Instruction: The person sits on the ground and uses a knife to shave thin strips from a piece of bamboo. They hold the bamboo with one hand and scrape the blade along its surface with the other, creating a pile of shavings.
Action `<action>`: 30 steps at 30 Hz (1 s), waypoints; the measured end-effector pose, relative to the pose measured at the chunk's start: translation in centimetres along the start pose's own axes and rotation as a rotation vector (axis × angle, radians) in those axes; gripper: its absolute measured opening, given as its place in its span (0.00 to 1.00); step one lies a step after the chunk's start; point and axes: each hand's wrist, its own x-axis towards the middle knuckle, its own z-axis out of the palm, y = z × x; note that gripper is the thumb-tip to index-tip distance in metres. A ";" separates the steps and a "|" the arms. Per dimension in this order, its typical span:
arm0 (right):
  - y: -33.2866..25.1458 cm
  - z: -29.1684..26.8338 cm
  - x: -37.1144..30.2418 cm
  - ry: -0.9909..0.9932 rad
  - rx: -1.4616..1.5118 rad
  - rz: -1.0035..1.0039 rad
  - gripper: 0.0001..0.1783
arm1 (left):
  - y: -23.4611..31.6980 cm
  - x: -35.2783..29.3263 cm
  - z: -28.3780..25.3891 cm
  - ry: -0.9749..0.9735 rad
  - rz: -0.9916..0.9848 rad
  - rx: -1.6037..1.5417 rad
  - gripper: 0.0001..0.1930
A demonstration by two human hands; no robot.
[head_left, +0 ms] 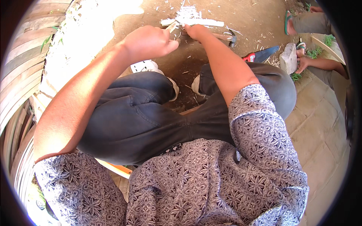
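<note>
My left hand is a closed fist in front of me, around a narrow pale wooden stick that slants up past the fingers. Close on its right, my right hand is closed too, its fingertips by the stick's upper end; what they grip is too small to make out. Just beyond both hands a whitish length of wood lies crosswise on the ground. A heap of pale shavings is behind it. Past my right wrist rests a hammer with a wooden handle.
A handsaw with a red handle lies beyond my right knee, near a grey stone block. Another person's hand touches the block. A sandalled foot is at upper right. Curved wooden slats line the left side.
</note>
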 end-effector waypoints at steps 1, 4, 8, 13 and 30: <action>-0.2 -0.1 -0.3 -0.009 -0.001 -0.005 0.39 | 0.0 -0.2 0.2 -0.031 -0.043 -0.014 0.10; -0.2 -0.3 -1.8 -0.004 0.032 -0.013 0.39 | -0.3 -0.7 0.9 -0.017 -0.144 -0.011 0.11; -0.8 -1.2 -4.9 -0.033 0.047 -0.088 0.40 | -1.1 -1.1 0.8 -0.023 -0.243 -0.120 0.16; -1.0 -2.0 -7.3 -0.006 0.019 -0.143 0.40 | -1.0 -0.2 -0.3 -0.009 -0.177 0.061 0.14; -0.5 -1.2 -3.6 0.000 0.052 -0.030 0.40 | -0.5 -0.3 -0.2 -0.055 -0.214 0.027 0.11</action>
